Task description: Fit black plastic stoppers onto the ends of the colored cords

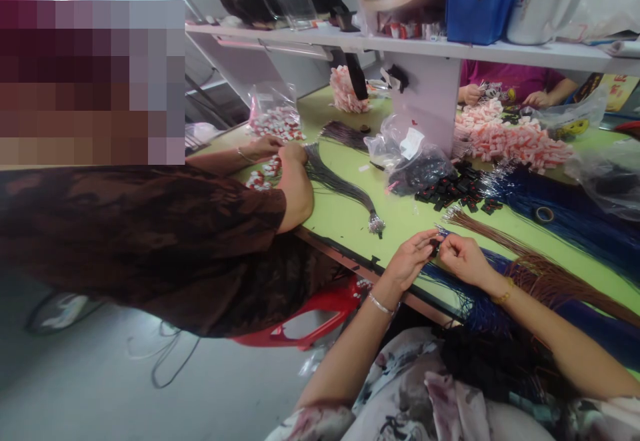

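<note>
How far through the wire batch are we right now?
Done: cannot tell; no finished pile clearly shows. In hand: the left hand and right hand pinch a small black connector onto a blue wire. Left: a heap of loose black connectors, the brown wire bundle and more blue wires still lie on the green table.

We see bare green table [350, 217] ahead of our hands; black connectors [457, 191] and brown wires [525, 261] crowd the right.
</note>
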Action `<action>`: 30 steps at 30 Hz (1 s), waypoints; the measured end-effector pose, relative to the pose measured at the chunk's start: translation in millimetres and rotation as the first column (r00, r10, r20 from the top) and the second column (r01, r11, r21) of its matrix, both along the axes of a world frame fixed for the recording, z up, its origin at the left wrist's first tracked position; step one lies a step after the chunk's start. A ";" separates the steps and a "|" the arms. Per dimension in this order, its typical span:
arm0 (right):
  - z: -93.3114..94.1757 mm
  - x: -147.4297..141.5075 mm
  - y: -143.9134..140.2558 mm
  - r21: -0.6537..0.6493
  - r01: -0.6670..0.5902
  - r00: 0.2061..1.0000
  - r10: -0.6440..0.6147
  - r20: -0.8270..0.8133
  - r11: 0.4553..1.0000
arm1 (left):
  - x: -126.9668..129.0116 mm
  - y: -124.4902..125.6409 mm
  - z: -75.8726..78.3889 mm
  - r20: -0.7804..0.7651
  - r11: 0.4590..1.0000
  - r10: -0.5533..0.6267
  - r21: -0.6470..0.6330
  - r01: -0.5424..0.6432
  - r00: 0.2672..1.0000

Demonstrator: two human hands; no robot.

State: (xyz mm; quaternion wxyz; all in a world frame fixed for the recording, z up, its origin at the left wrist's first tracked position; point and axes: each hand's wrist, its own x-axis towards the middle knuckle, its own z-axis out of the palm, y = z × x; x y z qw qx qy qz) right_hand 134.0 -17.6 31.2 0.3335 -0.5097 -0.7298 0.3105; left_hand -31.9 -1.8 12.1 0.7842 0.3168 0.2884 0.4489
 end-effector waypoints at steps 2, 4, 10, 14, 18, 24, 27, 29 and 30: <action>3.0 -1.4 -0.7 0.068 -0.019 0.997 0.014 0.071 0.997 | 1.5 -2.0 1.7 -0.042 0.999 0.042 0.021 -0.041 0.998; 5.7 -3.0 -1.3 0.185 -0.063 0.986 0.033 0.166 0.981 | 2.5 -3.3 1.9 -0.057 0.997 0.072 0.013 -0.072 0.996; 6.1 -4.2 -0.1 0.270 -0.104 0.978 0.049 0.204 0.957 | 4.4 -5.8 -3.0 -0.055 0.989 0.133 -0.051 -0.135 0.990; 5.0 -2.4 1.4 0.137 -0.031 0.998 0.023 0.060 0.990 | 5.2 -6.8 -2.1 -0.028 0.985 0.152 -0.083 -0.153 0.988; 3.5 -1.7 1.5 0.069 -0.007 1.000 0.008 -0.008 0.998 | 5.2 -5.8 -1.2 -0.020 0.983 0.143 -0.114 -0.144 0.990; -6.9 -0.6 6.5 -0.125 0.010 0.989 -0.028 -0.145 0.992 | 10.0 -9.2 -0.7 -0.075 0.973 0.216 -0.066 -0.221 0.973; -10.7 0.7 9.9 -0.251 -0.040 0.968 -0.025 -0.251 0.967 | 11.7 -10.9 1.3 -0.098 0.971 0.236 -0.018 -0.239 0.967; -10.8 1.5 10.9 -0.281 -0.061 0.958 -0.024 -0.287 0.958 | 11.7 -10.4 2.1 -0.075 0.977 0.207 -0.037 -0.211 0.975; -10.3 1.8 10.9 -0.280 -0.060 0.957 -0.024 -0.288 0.958 | 11.5 -9.9 2.2 -0.060 0.979 0.194 -0.052 -0.197 0.979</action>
